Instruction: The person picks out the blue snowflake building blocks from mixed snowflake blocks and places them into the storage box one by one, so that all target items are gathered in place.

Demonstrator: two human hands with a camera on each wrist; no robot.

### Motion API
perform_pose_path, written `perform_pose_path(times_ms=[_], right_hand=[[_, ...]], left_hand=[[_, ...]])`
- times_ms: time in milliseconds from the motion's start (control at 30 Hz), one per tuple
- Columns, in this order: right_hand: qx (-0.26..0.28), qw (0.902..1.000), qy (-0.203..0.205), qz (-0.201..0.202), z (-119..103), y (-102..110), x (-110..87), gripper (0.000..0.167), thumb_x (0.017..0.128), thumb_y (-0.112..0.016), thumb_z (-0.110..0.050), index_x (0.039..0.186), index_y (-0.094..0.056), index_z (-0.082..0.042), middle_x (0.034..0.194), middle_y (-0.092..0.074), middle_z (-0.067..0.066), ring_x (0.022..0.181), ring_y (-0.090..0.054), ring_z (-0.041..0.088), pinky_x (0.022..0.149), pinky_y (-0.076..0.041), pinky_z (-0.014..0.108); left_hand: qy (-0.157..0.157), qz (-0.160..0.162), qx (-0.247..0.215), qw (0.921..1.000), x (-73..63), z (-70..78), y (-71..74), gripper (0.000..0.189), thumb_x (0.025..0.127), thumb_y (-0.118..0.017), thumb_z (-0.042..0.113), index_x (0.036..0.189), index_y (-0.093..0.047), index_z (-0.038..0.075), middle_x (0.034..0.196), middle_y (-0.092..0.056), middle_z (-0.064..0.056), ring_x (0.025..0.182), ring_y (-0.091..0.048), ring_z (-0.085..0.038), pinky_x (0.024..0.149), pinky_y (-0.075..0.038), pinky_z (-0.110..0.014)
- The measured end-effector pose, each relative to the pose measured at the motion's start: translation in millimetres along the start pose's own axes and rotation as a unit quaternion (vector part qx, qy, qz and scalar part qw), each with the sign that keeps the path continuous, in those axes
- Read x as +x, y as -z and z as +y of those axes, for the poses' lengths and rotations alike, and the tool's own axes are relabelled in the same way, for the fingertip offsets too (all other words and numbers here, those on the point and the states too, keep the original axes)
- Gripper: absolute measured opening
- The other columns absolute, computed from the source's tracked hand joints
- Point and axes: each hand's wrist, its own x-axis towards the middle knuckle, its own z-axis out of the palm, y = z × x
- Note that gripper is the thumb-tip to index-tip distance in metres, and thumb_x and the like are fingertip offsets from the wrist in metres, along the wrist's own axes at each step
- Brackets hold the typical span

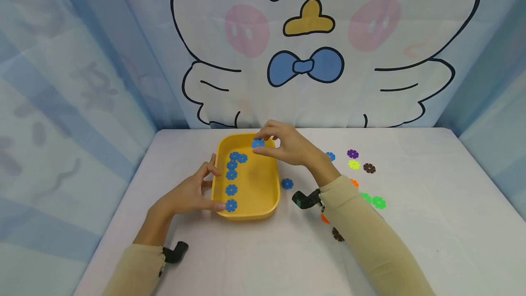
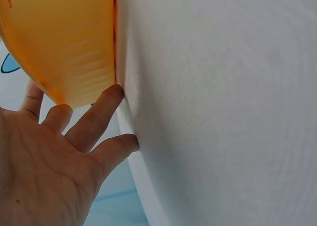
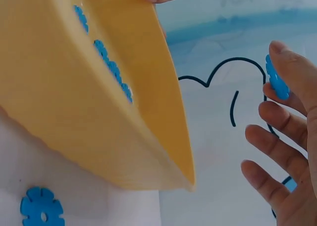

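Yellow tray point(image 1: 262, 182): is sitting on the pale bench point(image 1: 263, 259); clock positions below are taking its middle, in the head view, as the dial centre.
Left hand point(image 1: 193, 193): is gripping the tray's 9 o'clock side, the thumb lying over the rim between 7 and 8 o'clock, the other fingers spreading along the outer wall.
Right hand point(image 1: 287, 143): is pinching one blue flower piece point(image 1: 258, 143) with the thumb and a finger; the remaining fingers are standing apart, slightly bent.
Held piece position: is hanging over the tray's 12-to-1 o'clock end, apart from the tray in the right wrist view.
Tray contents: six blue pieces point(image 1: 231, 174) are lying along the 9 o'clock side, forming a column from 11 to 7 o'clock; the upper four are clustering, the lower two are lying spaced.
Bench, 3 o'clock: a loose blue piece point(image 1: 287, 183) is lying just beside the tray.
Bench, 2 to 3 o'clock, farther out: a purple piece point(image 1: 352, 154), a yellow-green piece point(image 1: 354, 164) and a brown piece point(image 1: 369, 168) are lying near one another.
Bench, 3 to 4 o'clock: green pieces point(image 1: 379, 202) are lying beside the right sleeve point(image 1: 365, 227).
Backdrop: a printed curtain point(image 1: 304, 104) is hanging behind the bench.
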Motion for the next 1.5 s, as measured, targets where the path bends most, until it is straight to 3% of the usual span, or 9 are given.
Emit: perform_pose_path(times_ms=[100,233,533,733,933,1167,1500], right_hand=[[-0.002,1.0000,0.007,-0.003,-2.9,-2.6,6.2,0.035,0.093,-0.077,-0.033,0.121,-0.073,-0.012,0.108,-0.064,-0.002,0.097,-0.059,0.023,0.081,-0.053,0.037],[-0.006,0.9999,0.004,-0.011,-5.6,-6.8,13.7,0.036,0.094,-0.077,-0.033,0.122,-0.073,-0.011,0.108,-0.064,-0.001,0.099,-0.057,0.016,0.085,-0.053,0.034],[-0.009,0.9992,-0.001,-0.038,-9.4,-13.2,29.4,0.039,0.095,-0.075,-0.033,0.124,-0.070,-0.008,0.112,-0.067,0.002,0.103,-0.061,0.020,0.097,-0.055,0.045],[-0.007,0.9973,-0.016,-0.071,-8.5,-21.7,40.8,0.038,0.096,-0.074,-0.034,0.125,-0.071,-0.010,0.117,-0.068,0.002,0.106,-0.062,0.022,0.095,-0.056,0.044],[-0.018,0.9905,-0.052,-0.126,-6.5,-34.5,47.7,0.041,0.096,-0.073,-0.039,0.126,-0.070,-0.011,0.121,-0.068,0.004,0.107,-0.062,0.020,0.096,-0.057,0.036],[-0.021,0.9838,-0.060,-0.168,-3.4,-46.0,55.4,0.040,0.097,-0.072,-0.036,0.126,-0.070,-0.010,0.125,-0.070,0.009,0.105,-0.063,0.019,0.100,-0.055,0.038],[-0.037,0.9691,-0.129,-0.207,2.7,-59.1,55.1,0.042,0.095,-0.074,-0.036,0.130,-0.069,-0.012,0.114,-0.070,-0.003,0.102,-0.061,0.016,0.095,-0.054,0.028]], left_hand=[[-0.004,-0.001,-0.004,1.0000,-0.1,-1.1,0.3,0.077,0.076,-0.092,0.036,0.127,-0.037,0.020,0.174,0.001,-0.007,0.132,-0.057,-0.039,0.113,-0.043,-0.057],[-0.010,-0.001,-0.010,0.9999,-0.3,-2.7,0.4,0.076,0.076,-0.092,0.035,0.127,-0.037,0.019,0.173,0.001,-0.008,0.131,-0.057,-0.039,0.113,-0.043,-0.057],[-0.013,-0.002,-0.010,0.9999,-0.9,-2.7,1.4,0.074,0.077,-0.091,0.036,0.125,-0.036,0.022,0.173,0.001,-0.008,0.130,-0.057,-0.039,0.112,-0.044,-0.059],[0.001,-0.001,-0.013,0.9999,0.0,-3.1,1.7,0.075,0.077,-0.091,0.039,0.125,-0.037,0.023,0.174,0.003,-0.003,0.132,-0.057,-0.037,0.112,-0.044,-0.057],[0.000,-0.002,-0.011,0.9999,0.1,-3.8,1.2,0.075,0.077,-0.091,0.039,0.125,-0.036,0.023,0.174,0.004,-0.002,0.133,-0.056,-0.037,0.112,-0.045,-0.056],[-0.008,0.000,-0.007,0.9999,-2.8,-3.6,4.4,0.075,0.077,-0.091,0.038,0.126,-0.035,0.023,0.174,0.004,-0.004,0.132,-0.057,-0.037,0.112,-0.044,-0.058],[-0.008,-0.006,-0.013,0.9999,-0.7,-4.5,4.0,0.075,0.077,-0.091,0.038,0.126,-0.036,0.023,0.174,0.003,-0.002,0.133,-0.056,-0.035,0.114,-0.042,-0.056]])
